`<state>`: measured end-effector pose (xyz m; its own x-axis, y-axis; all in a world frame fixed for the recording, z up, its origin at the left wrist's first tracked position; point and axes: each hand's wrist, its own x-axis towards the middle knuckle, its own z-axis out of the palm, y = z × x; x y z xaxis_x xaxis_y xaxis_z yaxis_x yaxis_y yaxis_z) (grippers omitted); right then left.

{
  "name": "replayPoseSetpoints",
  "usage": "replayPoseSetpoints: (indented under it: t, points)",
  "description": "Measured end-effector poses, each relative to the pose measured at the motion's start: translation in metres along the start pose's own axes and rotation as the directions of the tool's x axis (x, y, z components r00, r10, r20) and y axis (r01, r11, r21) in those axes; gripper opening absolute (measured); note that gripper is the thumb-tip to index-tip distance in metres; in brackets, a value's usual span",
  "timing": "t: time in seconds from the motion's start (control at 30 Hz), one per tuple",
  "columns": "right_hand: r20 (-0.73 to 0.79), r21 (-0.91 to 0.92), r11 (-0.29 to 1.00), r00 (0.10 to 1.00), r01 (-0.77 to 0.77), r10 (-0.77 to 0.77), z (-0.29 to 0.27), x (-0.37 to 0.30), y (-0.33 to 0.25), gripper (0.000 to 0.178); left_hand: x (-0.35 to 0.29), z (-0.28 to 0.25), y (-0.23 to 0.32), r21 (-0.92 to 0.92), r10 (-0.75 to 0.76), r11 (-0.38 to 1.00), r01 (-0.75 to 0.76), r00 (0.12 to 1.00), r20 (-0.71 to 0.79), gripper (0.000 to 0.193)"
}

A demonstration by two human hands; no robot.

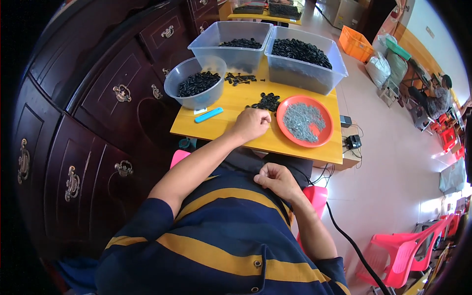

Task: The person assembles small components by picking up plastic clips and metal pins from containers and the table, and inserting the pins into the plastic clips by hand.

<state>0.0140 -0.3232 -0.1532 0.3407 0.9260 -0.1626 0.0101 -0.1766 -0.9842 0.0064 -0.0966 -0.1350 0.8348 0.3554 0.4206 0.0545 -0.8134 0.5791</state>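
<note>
My left hand [251,124] is over the front part of the yellow table, its fingers curled in and pointing right. Just beyond it lies a loose pile of small black plastic parts [268,102]. To its right is a round orange-red plate [289,139] holding many small, thin, greyish clear pieces [301,118]. Closer to my body, below the table edge, my right hand [278,180] is closed with thumb and fingertips together. Whatever either hand may hold is too small or hidden to make out.
Two clear bins [305,73] and a round clear tub [201,101] hold black parts. A blue flat tool [209,115] lies at the table's left. Dark wooden drawers [108,98] stand left; a black cable [351,241] and a pink chair [398,250] are at right. Another person [437,101] sits farther off.
</note>
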Motion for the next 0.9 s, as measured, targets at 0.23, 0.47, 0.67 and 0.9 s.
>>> replayPoseSetpoints:
  t: [0.23,0.47,0.67,0.9]
  points:
    - [-0.054,-0.05,0.999,0.999,0.003,-0.005,-0.001,0.0,0.002,0.026,0.003,0.008,-0.023,-0.073,0.099,0.992,-0.101,0.995,-0.025,0.012]
    - [-0.065,-0.08,0.997,0.998,-0.01,0.004,-0.002,-0.001,-0.004,0.025,0.0,-0.012,-0.042,-0.193,-0.174,0.967,0.169,0.985,-0.007,0.012]
    - [-0.098,0.371,0.925,0.994,0.078,-0.045,-0.006,0.006,-0.01,0.013,-0.001,-0.014,-0.047,-0.158,-0.052,0.986,0.047,0.998,-0.031,0.013]
    - [0.07,0.942,0.305,0.969,-0.142,0.236,-0.038,0.046,-0.012,0.033,0.013,0.001,-0.02,0.081,-0.072,0.994,0.073,0.997,-0.011,0.021]
